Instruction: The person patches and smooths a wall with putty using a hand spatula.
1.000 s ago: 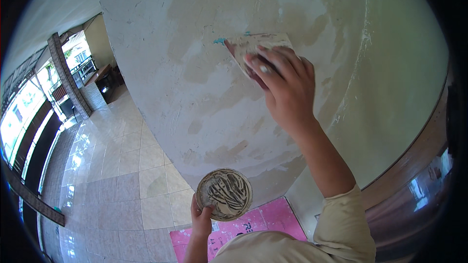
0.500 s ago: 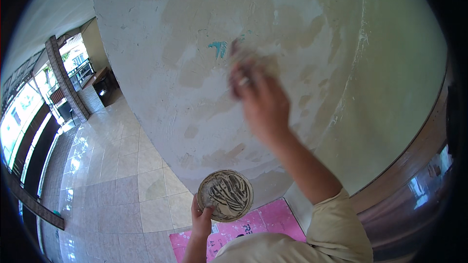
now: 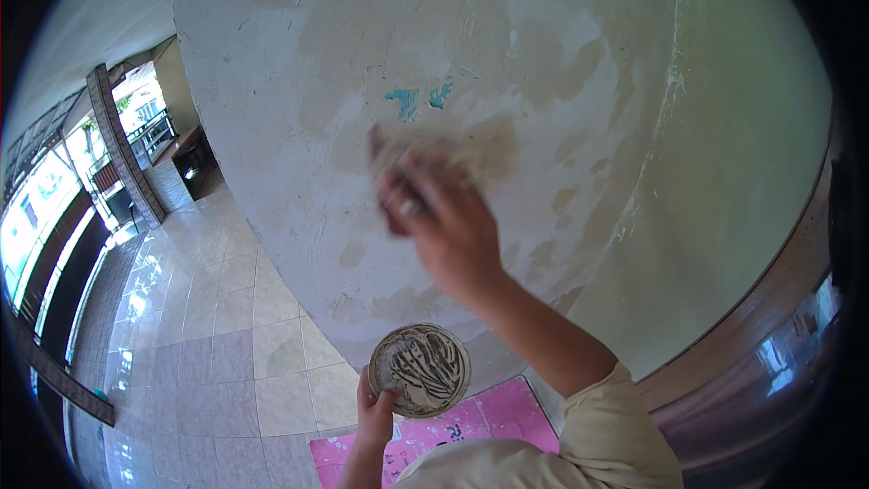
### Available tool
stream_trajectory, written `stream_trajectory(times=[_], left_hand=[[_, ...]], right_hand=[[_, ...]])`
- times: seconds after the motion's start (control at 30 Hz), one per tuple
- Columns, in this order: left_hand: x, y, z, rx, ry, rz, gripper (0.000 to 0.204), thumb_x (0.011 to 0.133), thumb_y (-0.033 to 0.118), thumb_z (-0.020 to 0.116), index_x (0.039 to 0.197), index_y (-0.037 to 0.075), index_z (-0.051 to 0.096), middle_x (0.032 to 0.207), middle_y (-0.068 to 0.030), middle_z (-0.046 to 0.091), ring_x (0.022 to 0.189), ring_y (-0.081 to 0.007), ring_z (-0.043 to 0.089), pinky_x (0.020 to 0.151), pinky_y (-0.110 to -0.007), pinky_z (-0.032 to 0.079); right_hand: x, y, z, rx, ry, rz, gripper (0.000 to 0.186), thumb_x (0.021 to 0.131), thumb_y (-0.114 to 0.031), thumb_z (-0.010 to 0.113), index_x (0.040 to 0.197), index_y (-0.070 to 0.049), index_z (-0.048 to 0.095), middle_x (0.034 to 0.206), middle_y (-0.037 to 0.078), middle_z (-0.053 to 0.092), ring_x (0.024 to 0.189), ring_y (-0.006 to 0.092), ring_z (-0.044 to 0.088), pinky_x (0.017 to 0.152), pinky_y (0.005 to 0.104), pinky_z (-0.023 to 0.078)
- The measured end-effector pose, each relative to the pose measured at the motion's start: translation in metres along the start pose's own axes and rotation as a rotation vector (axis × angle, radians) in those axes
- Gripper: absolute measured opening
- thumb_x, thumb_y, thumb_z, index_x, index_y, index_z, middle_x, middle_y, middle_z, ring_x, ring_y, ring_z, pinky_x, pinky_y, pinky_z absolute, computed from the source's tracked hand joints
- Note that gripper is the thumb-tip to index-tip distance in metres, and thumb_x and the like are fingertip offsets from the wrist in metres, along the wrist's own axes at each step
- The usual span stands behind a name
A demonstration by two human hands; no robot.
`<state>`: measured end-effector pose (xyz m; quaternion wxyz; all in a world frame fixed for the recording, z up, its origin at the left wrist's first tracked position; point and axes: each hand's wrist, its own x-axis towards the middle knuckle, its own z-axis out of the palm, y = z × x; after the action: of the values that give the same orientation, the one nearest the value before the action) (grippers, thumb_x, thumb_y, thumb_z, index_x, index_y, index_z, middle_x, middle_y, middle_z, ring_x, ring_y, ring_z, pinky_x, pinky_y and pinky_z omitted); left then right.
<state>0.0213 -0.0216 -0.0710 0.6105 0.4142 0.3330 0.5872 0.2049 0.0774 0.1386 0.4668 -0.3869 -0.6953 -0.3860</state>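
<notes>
The wall (image 3: 272,127) spreads wide around my right hand (image 3: 460,240), its left edge slanting down beside the open tiled floor (image 3: 217,371). Low down, a pink sheet (image 3: 511,412) lies near the wall's foot. My left hand (image 3: 375,415) grips the bowl (image 3: 382,353) by its rim, well below the scraper (image 3: 427,142). My right fingers clasp that, blurred, mid-wall, just under two small blue patches (image 3: 440,96).

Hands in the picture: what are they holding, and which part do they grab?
The left hand holds a round bowl by its lower-left rim, thumb over the edge. The right hand holds a flat scraper, too blurred to tell exactly where.
</notes>
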Motion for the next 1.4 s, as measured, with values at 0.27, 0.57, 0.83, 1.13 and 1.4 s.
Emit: stream_trajectory(times=[0.27, 0.57, 0.83, 1.13, 1.4], left_hand=[[0.001, 0.003, -0.002, 0.007, -0.032, -0.001, 0.046, 0.077, -0.007, 0.049, 0.123, -0.001, 0.046, 0.113, -0.0083, 0.057, 0.107, -0.0163, 0.053, 0.095, -0.030, 0.041], [-0.005, -0.002, -0.004, -0.002, 0.042, 0.020, 0.047, 0.077, -0.008, 0.050, 0.123, -0.001, 0.046, 0.113, -0.0085, 0.058, 0.106, -0.0161, 0.054, 0.095, -0.031, 0.041], [-0.001, 0.000, 0.000, 0.007, 0.010, 0.018, 0.045, 0.078, -0.007, 0.051, 0.122, -0.001, 0.047, 0.111, -0.0082, 0.058, 0.105, -0.0160, 0.054, 0.093, -0.030, 0.042], [0.000, 0.001, -0.006, 0.035, -0.036, -0.023, 0.045, 0.078, -0.006, 0.050, 0.123, 0.001, 0.046, 0.112, -0.0072, 0.057, 0.105, -0.0148, 0.053, 0.093, -0.029, 0.041], [-0.002, 0.001, -0.006, 0.033, -0.005, -0.026, 0.048, 0.077, -0.006, 0.050, 0.125, 0.000, 0.045, 0.113, -0.0075, 0.057, 0.106, -0.0152, 0.053, 0.094, -0.029, 0.041]], right_hand=[[0.038, 0.024, -0.056, -0.021, 0.120, -0.009, 0.049, 0.077, -0.008, 0.064, 0.124, -0.018, 0.058, 0.119, 0.006, 0.061, 0.101, 0.0226, 0.061, 0.082, 0.0384, 0.049], [0.050, 0.056, -0.074, 0.087, 0.245, 0.011, 0.039, 0.076, -0.004, 0.060, 0.114, -0.013, 0.064, 0.112, 0.008, 0.064, 0.098, 0.0268, 0.062, 0.082, 0.0371, 0.052], [-0.018, -0.004, -0.015, 0.017, -0.103, -0.090, 0.037, 0.082, -0.021, 0.059, 0.118, -0.027, 0.062, 0.121, 0.001, 0.059, 0.115, 0.0220, 0.054, 0.100, 0.0412, 0.041], [0.109, 0.046, -0.055, -0.179, 0.282, -0.374, 0.028, 0.079, -0.021, 0.062, 0.107, -0.025, 0.066, 0.113, 0.001, 0.064, 0.106, 0.0209, 0.060, 0.091, 0.0379, 0.046], [-0.018, 0.009, -0.007, 0.034, -0.233, -0.319, 0.034, 0.084, -0.022, 0.060, 0.118, -0.022, 0.060, 0.124, 0.002, 0.057, 0.118, 0.0215, 0.052, 0.103, 0.0434, 0.039]])
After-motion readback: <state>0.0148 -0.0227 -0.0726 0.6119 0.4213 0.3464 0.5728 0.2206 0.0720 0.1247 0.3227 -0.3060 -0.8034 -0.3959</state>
